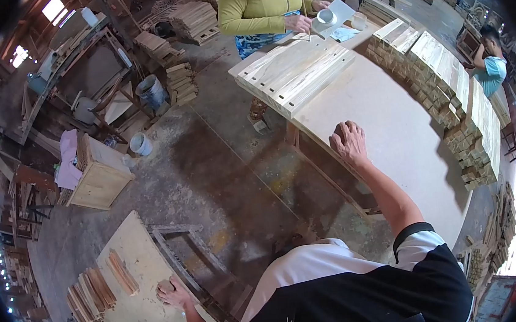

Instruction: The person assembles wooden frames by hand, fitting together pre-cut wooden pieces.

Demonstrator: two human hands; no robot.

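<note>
My right hand (pixel 348 143) rests palm down near the edge of a pale worktable (pixel 391 143), its fingers bent and somewhat apart, with nothing visible in them. Just beyond it lies a wide wooden panel (pixel 299 71) with dark oval slots along its end. To the lower left, my left hand (pixel 172 293) lies on a second pale table (pixel 137 257), fingers spread. Nearest to that hand are a few thin wooden strips (pixel 122 273) and a row of upright wooden pieces (pixel 90 296).
Stacked timber pieces (pixel 455 101) line the worktable's far right side. Across it, a person in a yellow-green top (pixel 259 4) holds a white container (pixel 324 20). Buckets (pixel 140 144) and a wooden box (pixel 101 175) stand on the floor. Another person (pixel 492 67) is at right.
</note>
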